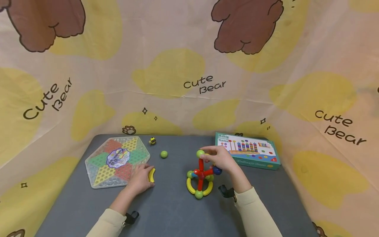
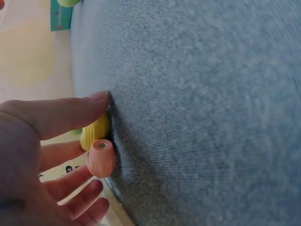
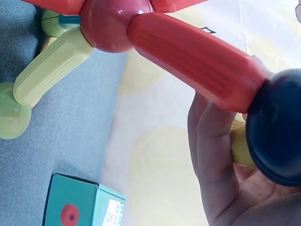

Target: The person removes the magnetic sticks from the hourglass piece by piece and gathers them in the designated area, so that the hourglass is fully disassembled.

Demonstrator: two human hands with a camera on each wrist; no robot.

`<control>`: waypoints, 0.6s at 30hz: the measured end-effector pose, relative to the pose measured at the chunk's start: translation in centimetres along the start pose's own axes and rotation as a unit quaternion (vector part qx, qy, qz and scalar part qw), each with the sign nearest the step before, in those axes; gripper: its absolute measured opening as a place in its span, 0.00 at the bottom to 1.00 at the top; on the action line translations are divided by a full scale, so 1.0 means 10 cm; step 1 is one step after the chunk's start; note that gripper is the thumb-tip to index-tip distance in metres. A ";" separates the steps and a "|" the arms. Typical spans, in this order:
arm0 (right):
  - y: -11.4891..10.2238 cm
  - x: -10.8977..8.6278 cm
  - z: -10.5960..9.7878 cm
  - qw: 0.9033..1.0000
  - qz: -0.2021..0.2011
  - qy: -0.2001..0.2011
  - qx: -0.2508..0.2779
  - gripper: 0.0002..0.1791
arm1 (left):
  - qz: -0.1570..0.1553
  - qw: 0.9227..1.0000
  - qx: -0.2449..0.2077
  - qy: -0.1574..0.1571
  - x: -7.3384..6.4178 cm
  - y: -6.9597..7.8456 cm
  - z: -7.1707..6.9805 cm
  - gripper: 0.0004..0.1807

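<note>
One toy frame (image 1: 201, 174): stands on the desk (image 1: 171, 214) to the right of the left hand, its lowest green ball (image 1: 199, 194) nearest the person.
Left hand (image 1: 139, 180): thumb and fingers drawn in to a narrow pinch on one curved yellow piece.
Held yellow piece (image 1: 151, 175): at the left fingertips, low by the desk, left of the frame and well apart from it; I judge this sideways gap the relation that counts.
Its long axis: roughly away from the person, the hollow side seemingly toward the frame.
Pink piece (image 2: 101, 159): just beside the yellow one in the left wrist view; whether the fingers touch it, I cannot tell.
Nearer hand: left for the held piece, right for the frame's upper part.
Navy ball (image 1: 217, 170): on the frame's right-pointing red rod, just below the right hand.
Right hand (image 1: 220, 159): fingers bent in on a second yellow piece (image 3: 241, 143), mostly hidden, which seems to span from navy ball to top green ball.
Top green ball (image 1: 200, 152): above the hub, at the right fingertips.
Loose green ball (image 1: 164, 154): beyond the held piece, slightly right.
Toy bee (image 1: 152, 141): farther still, near the far edge.
</note>
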State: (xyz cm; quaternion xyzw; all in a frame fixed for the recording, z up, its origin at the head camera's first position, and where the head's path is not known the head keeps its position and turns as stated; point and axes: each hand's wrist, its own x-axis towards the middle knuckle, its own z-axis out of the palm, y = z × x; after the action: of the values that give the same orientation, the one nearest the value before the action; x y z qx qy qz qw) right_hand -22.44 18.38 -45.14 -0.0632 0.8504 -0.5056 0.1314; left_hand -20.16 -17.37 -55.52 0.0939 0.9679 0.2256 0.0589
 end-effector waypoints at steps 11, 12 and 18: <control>0.01 0.00 0.00 1.000 -0.003 -0.002 0.005 0.19 | 0.038 0.997 -0.060 0.032 0.08 0.24 -0.04 0.30; 0.01 0.01 0.00 1.000 -0.004 0.000 0.005 0.19 | 0.046 0.995 -0.075 0.039 0.10 0.30 -0.04 0.27; 0.02 0.01 0.00 1.000 -0.006 -0.003 0.012 0.22 | 0.034 0.975 -0.213 0.061 0.23 0.77 -0.07 0.18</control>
State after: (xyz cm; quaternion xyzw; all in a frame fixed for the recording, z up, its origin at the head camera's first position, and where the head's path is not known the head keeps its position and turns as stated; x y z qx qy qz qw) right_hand -22.52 18.44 -45.32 -0.0680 0.8433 -0.5166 0.1320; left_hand -21.30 -10.41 -51.61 0.0984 0.8955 0.4339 0.0109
